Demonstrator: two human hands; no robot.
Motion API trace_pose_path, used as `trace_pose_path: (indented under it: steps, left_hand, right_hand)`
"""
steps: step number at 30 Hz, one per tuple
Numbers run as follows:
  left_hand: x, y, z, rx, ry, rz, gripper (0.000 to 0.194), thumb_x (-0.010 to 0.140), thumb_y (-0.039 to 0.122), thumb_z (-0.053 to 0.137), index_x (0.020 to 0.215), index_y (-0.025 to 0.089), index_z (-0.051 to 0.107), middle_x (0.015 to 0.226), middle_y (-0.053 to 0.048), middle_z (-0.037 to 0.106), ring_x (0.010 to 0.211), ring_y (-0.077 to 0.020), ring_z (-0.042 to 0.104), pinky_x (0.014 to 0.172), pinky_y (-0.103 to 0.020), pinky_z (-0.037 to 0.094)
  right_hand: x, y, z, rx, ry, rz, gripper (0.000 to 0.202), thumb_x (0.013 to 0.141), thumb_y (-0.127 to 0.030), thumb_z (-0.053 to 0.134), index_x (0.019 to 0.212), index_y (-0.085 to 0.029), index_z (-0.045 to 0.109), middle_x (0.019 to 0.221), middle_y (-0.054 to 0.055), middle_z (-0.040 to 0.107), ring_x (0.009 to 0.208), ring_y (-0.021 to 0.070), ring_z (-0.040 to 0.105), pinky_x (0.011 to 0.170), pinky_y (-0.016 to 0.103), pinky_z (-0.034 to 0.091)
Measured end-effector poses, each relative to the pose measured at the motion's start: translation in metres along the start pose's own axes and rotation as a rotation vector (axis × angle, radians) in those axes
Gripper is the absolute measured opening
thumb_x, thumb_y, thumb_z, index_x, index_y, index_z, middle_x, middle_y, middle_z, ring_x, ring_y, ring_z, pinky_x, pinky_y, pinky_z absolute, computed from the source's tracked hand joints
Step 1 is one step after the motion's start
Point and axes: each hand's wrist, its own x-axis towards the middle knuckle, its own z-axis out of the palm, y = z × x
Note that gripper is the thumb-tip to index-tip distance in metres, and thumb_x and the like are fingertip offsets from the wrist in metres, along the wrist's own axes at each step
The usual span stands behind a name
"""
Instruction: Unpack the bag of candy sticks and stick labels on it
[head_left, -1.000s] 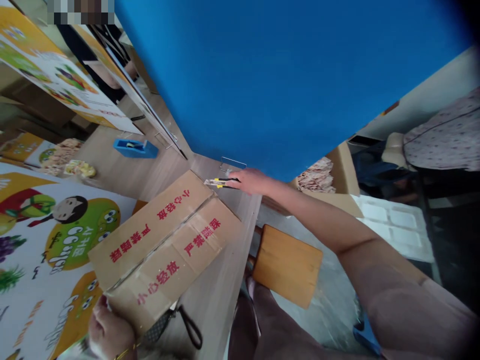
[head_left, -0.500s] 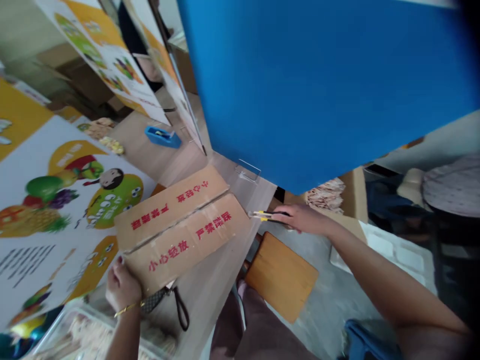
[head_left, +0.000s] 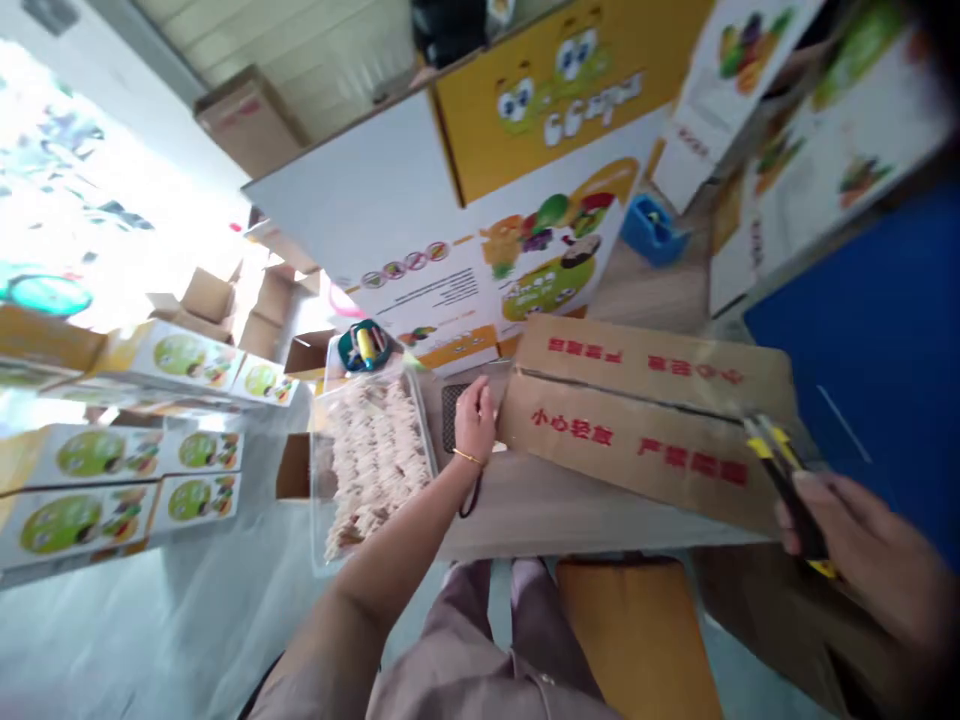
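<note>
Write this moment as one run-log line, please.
left hand: beside box | right hand: holding cutter | box: on table, flaps down

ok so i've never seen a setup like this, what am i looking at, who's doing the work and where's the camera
There is no machine here: a person works with two bare hands. Every picture comes from one camera worn on their head, looking forward and down. On the table lies a cardboard carton with red printing; a blue tape dispenser stands beyond it. The right hand grips a yellow-and-black tool, too blurred to name surely. The left hand is near the carton's other end; whether it touches is unclear.
</note>
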Motion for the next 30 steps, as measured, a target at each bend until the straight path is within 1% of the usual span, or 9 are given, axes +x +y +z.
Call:
trace_pose_path:
  steps: [4, 7, 9, 12, 15, 20, 23, 27, 30]
  left_hand:
    - [-0.03, -0.013, -0.025, -0.357, -0.104, -0.14, 0.034, 0.094, 0.038, 0.062, 0.12, 0.017, 0.071, 0.128, -0.013, 0.071, 0.13, -0.0225, 0.061, 0.105, -0.038, 0.052]
    - [-0.045, -0.026, -0.046, -0.581, -0.214, -0.313, 0.024, 0.09, 0.038, 0.071, 0.11, 0.026, 0.076, 0.119, -0.008, 0.076, 0.123, -0.0231, 0.066, 0.098, -0.038, 0.058]
    - [-0.052, -0.04, -0.062, -0.765, -0.243, -0.487, 0.023, 0.089, 0.038, 0.072, 0.109, 0.026, 0.077, 0.116, -0.007, 0.077, 0.118, -0.0236, 0.069, 0.091, -0.035, 0.061]
    - [-0.058, -0.068, -0.093, -1.009, -0.163, -0.734, 0.03, 0.086, 0.039, 0.076, 0.111, 0.022, 0.074, 0.109, -0.007, 0.078, 0.106, -0.0209, 0.073, 0.083, -0.027, 0.061]
    - [-0.046, -0.104, -0.136, -1.071, -0.076, -0.8, 0.041, 0.081, 0.043, 0.08, 0.113, 0.02, 0.07, 0.11, -0.007, 0.076, 0.095, -0.017, 0.073, 0.077, -0.023, 0.059]
    - [0.027, -0.151, -0.233, -0.828, 0.066, -0.739, 0.041, 0.084, 0.044, 0.076, 0.112, 0.019, 0.062, 0.092, -0.004, 0.072, 0.07, -0.0136, 0.07, 0.065, -0.027, 0.059]
    - [0.062, -0.16, -0.276, -0.767, 0.0, -0.7, 0.041, 0.082, 0.043, 0.078, 0.111, 0.018, 0.063, 0.08, 0.0, 0.068, 0.057, -0.0102, 0.063, 0.05, -0.02, 0.051]
    - [0.055, -0.152, -0.282, -0.638, -0.269, -0.611, 0.054, 0.075, 0.057, 0.08, 0.108, 0.018, 0.064, 0.085, -0.002, 0.068, 0.061, -0.0113, 0.063, 0.04, -0.016, 0.038]
    - [0.034, -0.142, -0.267, -0.666, -0.315, -0.65, 0.056, 0.077, 0.064, 0.076, 0.106, 0.017, 0.064, 0.088, -0.004, 0.068, 0.064, -0.0106, 0.062, 0.042, -0.014, 0.035]
  right_hand:
    - [0.009, -0.074, 0.058, 0.335, -0.183, -0.018, 0.031, 0.075, -0.06, 0.069, 0.093, -0.036, 0.06, 0.082, 0.011, 0.067, 0.071, 0.0222, 0.066, 0.074, 0.045, 0.05]
    - [-0.004, -0.129, 0.145, 0.27, -0.408, -0.097, 0.044, 0.078, -0.056, 0.063, 0.113, -0.029, 0.057, 0.089, 0.01, 0.07, 0.072, 0.0252, 0.067, 0.078, 0.046, 0.055]
    - [-0.027, -0.158, 0.215, 0.185, -0.444, -0.117, 0.053, 0.081, -0.05, 0.057, 0.128, -0.025, 0.052, 0.099, 0.011, 0.072, 0.078, 0.0266, 0.07, 0.081, 0.046, 0.057]
    - [-0.071, -0.191, 0.312, 0.115, -0.569, -0.313, 0.053, 0.087, -0.04, 0.048, 0.136, -0.022, 0.051, 0.126, 0.016, 0.068, 0.113, 0.029, 0.068, 0.097, 0.045, 0.054]
    - [-0.104, -0.215, 0.374, -0.002, -0.625, -0.441, 0.057, 0.088, -0.032, 0.044, 0.142, -0.016, 0.049, 0.138, 0.02, 0.06, 0.128, 0.0314, 0.06, 0.107, 0.048, 0.049]
    - [-0.093, -0.23, 0.396, -0.003, -0.64, -0.45, 0.06, 0.093, -0.042, 0.047, 0.146, -0.016, 0.045, 0.14, 0.019, 0.057, 0.103, 0.0265, 0.069, 0.099, 0.046, 0.053]
    - [-0.069, -0.234, 0.397, 0.125, -0.714, -0.307, 0.052, 0.097, -0.05, 0.042, 0.136, -0.017, 0.054, 0.118, 0.014, 0.07, 0.092, 0.023, 0.071, 0.092, 0.041, 0.055]
    - [-0.055, -0.259, 0.425, 0.401, -0.771, -0.213, 0.053, 0.099, -0.061, 0.04, 0.127, -0.022, 0.063, 0.12, 0.011, 0.072, 0.111, 0.0227, 0.069, 0.105, 0.039, 0.049]
    - [-0.059, -0.282, 0.459, 0.542, -0.845, -0.181, 0.055, 0.098, -0.067, 0.04, 0.112, -0.022, 0.07, 0.115, 0.009, 0.073, 0.11, 0.0244, 0.069, 0.106, 0.04, 0.048]
